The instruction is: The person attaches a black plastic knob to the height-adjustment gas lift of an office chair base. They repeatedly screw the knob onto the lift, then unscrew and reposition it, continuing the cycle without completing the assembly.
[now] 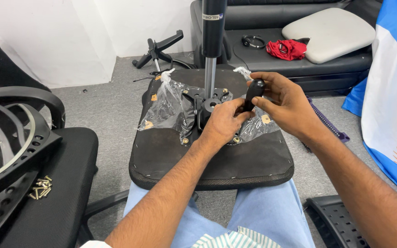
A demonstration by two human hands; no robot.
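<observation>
So the upturned seat base (207, 158) sits on the person's lap, underside up, with crinkly clear plastic (168, 108) around the metal mechanism (207, 104). The right hand (283, 103) has its fingers pinched round a black lever knob (254, 89) (thumb underneath). The left hand (224, 121) curls loosely, fingertips touching the lever just below the knob.

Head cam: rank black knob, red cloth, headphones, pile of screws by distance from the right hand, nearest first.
From the right hand:
1. Black knob, held in its fingers above the seat underside.
2. Red cloth, beyond the hand on the sofa.
3. Headphones, on the sofa left of the cloth; close to the cloth's rank.
4. Pile of screws, far left on the other seat.
</observation>
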